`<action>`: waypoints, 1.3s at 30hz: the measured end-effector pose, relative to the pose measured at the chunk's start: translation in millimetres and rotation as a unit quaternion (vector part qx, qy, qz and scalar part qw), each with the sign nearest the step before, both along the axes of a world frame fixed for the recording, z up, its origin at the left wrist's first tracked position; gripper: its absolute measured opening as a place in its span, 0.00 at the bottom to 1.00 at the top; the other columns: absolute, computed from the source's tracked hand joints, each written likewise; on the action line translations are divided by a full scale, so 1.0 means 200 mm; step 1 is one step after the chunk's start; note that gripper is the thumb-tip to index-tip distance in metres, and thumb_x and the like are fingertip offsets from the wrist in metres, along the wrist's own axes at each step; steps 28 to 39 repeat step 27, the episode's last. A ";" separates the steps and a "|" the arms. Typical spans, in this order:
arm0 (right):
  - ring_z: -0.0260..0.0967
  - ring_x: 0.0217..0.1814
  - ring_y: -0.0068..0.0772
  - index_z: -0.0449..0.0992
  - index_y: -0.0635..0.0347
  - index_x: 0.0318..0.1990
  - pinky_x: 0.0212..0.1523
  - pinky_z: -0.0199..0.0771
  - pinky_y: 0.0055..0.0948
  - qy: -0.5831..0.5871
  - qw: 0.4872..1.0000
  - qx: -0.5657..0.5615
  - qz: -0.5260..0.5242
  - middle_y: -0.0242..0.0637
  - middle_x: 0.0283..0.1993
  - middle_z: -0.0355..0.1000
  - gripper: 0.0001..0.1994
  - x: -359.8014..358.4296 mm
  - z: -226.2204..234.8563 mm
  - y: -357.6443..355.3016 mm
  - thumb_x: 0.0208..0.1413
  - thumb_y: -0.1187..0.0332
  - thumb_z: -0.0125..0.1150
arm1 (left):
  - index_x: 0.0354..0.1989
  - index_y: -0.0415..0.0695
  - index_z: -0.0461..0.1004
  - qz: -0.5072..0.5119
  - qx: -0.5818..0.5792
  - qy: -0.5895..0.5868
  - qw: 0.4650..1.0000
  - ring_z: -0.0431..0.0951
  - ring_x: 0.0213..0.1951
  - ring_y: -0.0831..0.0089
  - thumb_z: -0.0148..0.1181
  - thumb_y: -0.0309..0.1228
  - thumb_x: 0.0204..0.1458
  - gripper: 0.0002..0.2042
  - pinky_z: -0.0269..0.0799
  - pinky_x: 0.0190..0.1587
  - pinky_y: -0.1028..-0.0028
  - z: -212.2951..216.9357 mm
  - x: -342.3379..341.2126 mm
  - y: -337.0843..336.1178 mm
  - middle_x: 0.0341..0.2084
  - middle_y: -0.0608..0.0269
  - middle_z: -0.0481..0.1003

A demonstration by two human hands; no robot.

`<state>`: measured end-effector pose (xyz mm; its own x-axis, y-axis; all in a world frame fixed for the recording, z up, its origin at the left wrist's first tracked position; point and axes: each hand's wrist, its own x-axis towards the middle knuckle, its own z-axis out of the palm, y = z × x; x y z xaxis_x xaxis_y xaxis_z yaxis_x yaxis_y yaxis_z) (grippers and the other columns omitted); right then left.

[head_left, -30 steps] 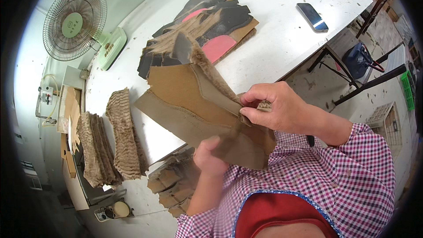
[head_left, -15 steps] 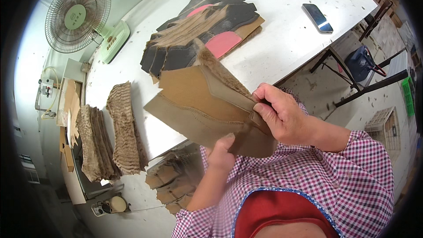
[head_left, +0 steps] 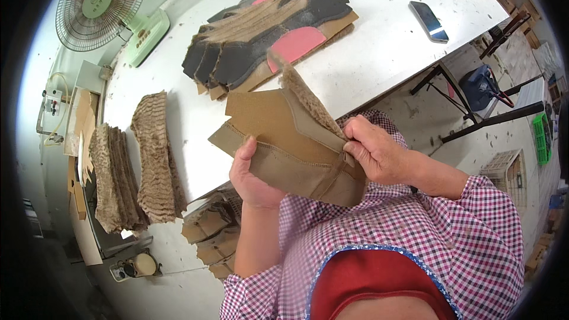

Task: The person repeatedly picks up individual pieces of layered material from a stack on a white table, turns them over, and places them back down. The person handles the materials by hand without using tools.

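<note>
A stitched tan and olive boot upper (head_left: pixel 275 139), with a plush-faced strip (head_left: pixel 305 98) standing up along its far right edge, is held above the front of the table. My left hand (head_left: pixel 252 175) grips its left side, thumb on top and fingers hidden underneath. At the right end, my right hand (head_left: pixel 373 151) pinches the seam where the strip joins the upper. A stack of plush-lined pieces (head_left: pixel 261 41), dark, tan and pink, lies beyond on the table.
Left on the white table (head_left: pixel 379 53) sit brown plush strips, one pile (head_left: pixel 115 178) and another (head_left: pixel 157 157). A green fan (head_left: pixel 98 6) stands at the far left, a phone (head_left: pixel 428 22) at the right. More cut pieces (head_left: pixel 210 234) lie below the table edge.
My left hand has moved left and farther away, from the upper's near edge to its left side. The upper has shifted slightly right at its left end. My right hand keeps its pinch.
</note>
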<state>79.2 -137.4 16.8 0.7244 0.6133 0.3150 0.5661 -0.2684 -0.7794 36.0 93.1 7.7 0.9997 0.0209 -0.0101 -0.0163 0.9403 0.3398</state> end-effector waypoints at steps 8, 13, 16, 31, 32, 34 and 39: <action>0.68 0.52 0.44 0.71 0.66 0.50 0.52 0.67 0.39 0.118 0.993 0.030 0.002 0.45 0.47 0.72 0.23 0.15 0.15 0.02 0.65 0.52 0.45 | 0.62 0.36 0.60 -0.032 -0.059 -0.017 0.998 0.67 0.60 0.52 0.44 0.33 0.58 0.24 0.62 0.62 0.52 0.06 -0.05 -0.02 0.59 0.48 0.65; 0.67 0.55 0.32 0.66 0.65 0.61 0.58 0.65 0.32 0.360 0.898 0.242 0.070 0.41 0.56 0.68 0.33 0.34 0.14 0.20 0.63 0.42 0.43 | 0.62 0.35 0.60 -0.051 -0.016 -0.017 0.998 0.67 0.59 0.51 0.45 0.32 0.56 0.24 0.61 0.63 0.52 0.07 -0.08 -0.07 0.59 0.47 0.66; 0.65 0.61 0.30 0.66 0.67 0.60 0.61 0.65 0.34 0.462 0.804 0.259 0.270 0.43 0.59 0.67 0.33 0.46 0.01 0.18 0.60 0.44 0.52 | 0.61 0.35 0.61 -0.035 0.017 -0.014 0.999 0.68 0.59 0.51 0.46 0.31 0.54 0.25 0.61 0.63 0.52 0.05 -0.11 -0.04 0.58 0.48 0.67; 0.73 0.42 0.23 0.78 0.66 0.47 0.46 0.73 0.25 0.317 0.941 0.114 -0.017 0.36 0.39 0.78 0.15 0.41 0.14 0.17 0.56 0.66 0.62 | 0.62 0.38 0.62 -0.013 0.031 -0.065 0.997 0.67 0.59 0.53 0.50 0.32 0.51 0.27 0.58 0.65 0.55 -0.08 -0.11 -0.08 0.59 0.51 0.68; 0.73 0.42 0.23 0.78 0.66 0.47 0.46 0.73 0.25 0.317 0.941 0.114 -0.017 0.36 0.39 0.78 0.15 0.41 0.14 0.17 0.56 0.66 0.62 | 0.62 0.38 0.62 -0.013 0.031 -0.065 0.997 0.67 0.59 0.53 0.50 0.32 0.51 0.27 0.58 0.65 0.55 -0.08 -0.11 -0.08 0.59 0.51 0.68; 0.73 0.42 0.23 0.78 0.66 0.47 0.46 0.73 0.25 0.317 0.941 0.114 -0.017 0.36 0.39 0.78 0.15 0.41 0.14 0.17 0.56 0.66 0.62 | 0.62 0.38 0.62 -0.013 0.031 -0.065 0.997 0.67 0.59 0.53 0.50 0.32 0.51 0.27 0.58 0.65 0.55 -0.08 -0.11 -0.08 0.59 0.51 0.68; 0.73 0.42 0.23 0.78 0.66 0.47 0.46 0.73 0.25 0.317 0.941 0.114 -0.017 0.36 0.39 0.78 0.15 0.41 0.14 0.17 0.56 0.66 0.62 | 0.62 0.38 0.62 -0.013 0.031 -0.065 0.997 0.67 0.59 0.53 0.50 0.32 0.51 0.27 0.58 0.65 0.55 -0.08 -0.11 -0.08 0.59 0.51 0.68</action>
